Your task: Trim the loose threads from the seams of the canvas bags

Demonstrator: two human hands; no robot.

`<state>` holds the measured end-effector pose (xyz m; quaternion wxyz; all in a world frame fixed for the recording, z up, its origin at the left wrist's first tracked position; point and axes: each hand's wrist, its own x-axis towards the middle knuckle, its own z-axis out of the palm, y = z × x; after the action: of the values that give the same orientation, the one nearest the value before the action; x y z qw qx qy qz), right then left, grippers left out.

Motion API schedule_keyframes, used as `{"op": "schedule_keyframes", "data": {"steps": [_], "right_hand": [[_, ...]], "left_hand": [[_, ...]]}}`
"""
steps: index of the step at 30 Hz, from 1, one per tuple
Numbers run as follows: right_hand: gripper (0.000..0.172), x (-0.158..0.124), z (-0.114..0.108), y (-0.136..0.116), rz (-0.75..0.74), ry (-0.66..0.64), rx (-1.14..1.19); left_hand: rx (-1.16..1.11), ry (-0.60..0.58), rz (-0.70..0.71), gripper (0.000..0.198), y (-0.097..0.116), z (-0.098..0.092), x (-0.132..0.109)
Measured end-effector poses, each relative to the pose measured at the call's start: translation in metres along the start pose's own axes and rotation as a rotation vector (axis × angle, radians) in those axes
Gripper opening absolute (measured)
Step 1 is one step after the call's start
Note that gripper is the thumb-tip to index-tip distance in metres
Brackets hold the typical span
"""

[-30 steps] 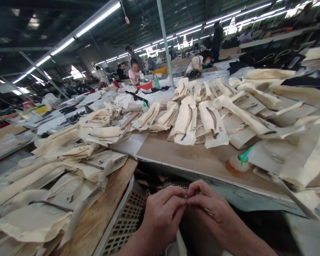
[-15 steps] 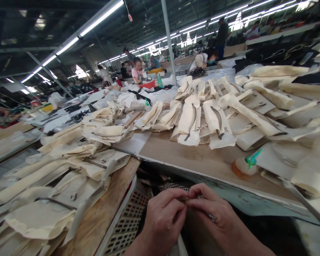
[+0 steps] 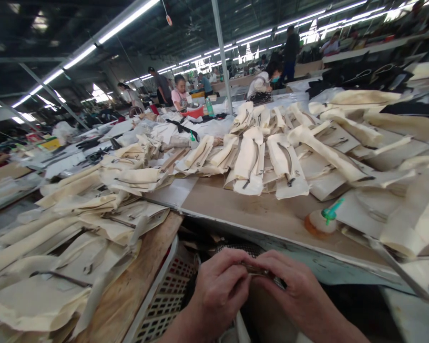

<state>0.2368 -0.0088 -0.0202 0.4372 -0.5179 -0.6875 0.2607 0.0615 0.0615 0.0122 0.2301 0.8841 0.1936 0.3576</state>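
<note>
Low in the head view, my left hand [image 3: 219, 283] and my right hand [image 3: 296, 286] meet with fingertips almost touching. Both are closed in a pinch on the upper edge of a beige fabric piece [image 3: 266, 302]. Its lower part hangs in shadow beneath my hands, and my fingers cover most of the edge. Checkered black-and-white cloth [image 3: 241, 248] shows just behind them. Close on the left stands a white plastic basket [image 3: 171, 290] with a slotted wall.
Cream fabric pieces with dark zippers [image 3: 252, 162] cover the table [image 3: 214, 200]. More lie on the wooden board [image 3: 128, 286] to the left. A glue bottle with a green nozzle [image 3: 321, 221] stands near the table edge. Several people work farther back.
My fingers have shifted along the fabric edge; the right-hand fingers now lie flatter over it. The camera view has turned slightly right, so the surroundings appear shifted left.
</note>
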Motion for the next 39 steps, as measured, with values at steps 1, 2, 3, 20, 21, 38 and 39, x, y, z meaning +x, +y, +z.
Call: {"op": "schedule_keyframes", "data": {"steps": [1,2,3,20,21,38,39], "right_hand": [[0.025,0.000,0.000,0.001,-0.005,-0.006,-0.011],[0.025,-0.001,-0.001,0.002,-0.009,-0.005,-0.022],[0.024,-0.001,-0.001,0.003,-0.014,-0.004,-0.034],[0.015,0.007,0.003,-0.003,0.054,0.039,0.149],[0.014,0.007,0.004,-0.002,0.057,0.049,0.165],[0.016,0.005,0.006,-0.001,0.160,-0.007,0.165],[0.016,0.005,0.006,0.000,0.170,-0.010,0.171]], "left_hand": [[-0.008,0.004,0.002,0.016,-0.001,0.001,0.000],[-0.016,0.007,0.004,0.016,-0.001,0.002,0.000],[-0.022,0.012,0.008,0.016,-0.002,0.002,0.000],[-0.119,-0.017,-0.222,0.018,-0.007,-0.004,-0.002],[-0.117,-0.019,-0.280,0.019,-0.007,-0.007,-0.001],[-0.096,-0.239,-0.632,0.016,0.005,-0.029,0.008],[-0.118,-0.237,-0.658,0.015,0.004,-0.029,0.009]]}}
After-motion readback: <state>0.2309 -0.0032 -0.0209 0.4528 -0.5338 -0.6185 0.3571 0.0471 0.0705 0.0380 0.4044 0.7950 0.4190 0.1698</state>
